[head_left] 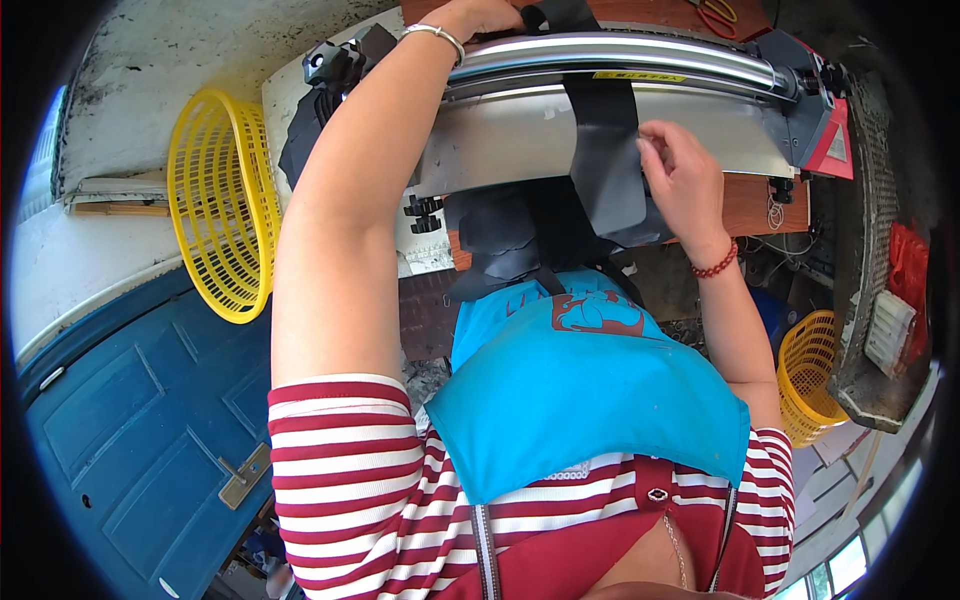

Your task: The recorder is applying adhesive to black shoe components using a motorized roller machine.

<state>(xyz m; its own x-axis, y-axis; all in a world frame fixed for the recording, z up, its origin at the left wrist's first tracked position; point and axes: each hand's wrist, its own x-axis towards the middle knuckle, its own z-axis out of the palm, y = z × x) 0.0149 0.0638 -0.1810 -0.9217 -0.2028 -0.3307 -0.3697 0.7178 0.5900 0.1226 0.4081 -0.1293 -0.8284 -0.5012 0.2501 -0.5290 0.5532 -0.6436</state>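
A long black strip of sheet material [607,160] runs under the shiny metal roller [620,52] of a machine and hangs over its flat metal plate [500,135]. My right hand [686,178] is closed at the strip's right edge, thumb and forefinger pinched together there. My left hand [488,16] reaches over the roller's left end to its far side, close to the black piece [560,14] that shows behind the roller. Its fingers are mostly hidden. More black pieces [495,235] lie in a loose pile between the plate and my blue apron [600,390].
Black knobs [332,66] stick out at the machine's left end. A yellow basket [222,205] stands left of it, and another yellow basket [808,380] sits low at right. Red-handled scissors [714,16] lie behind the roller. A blue door [150,430] fills the lower left.
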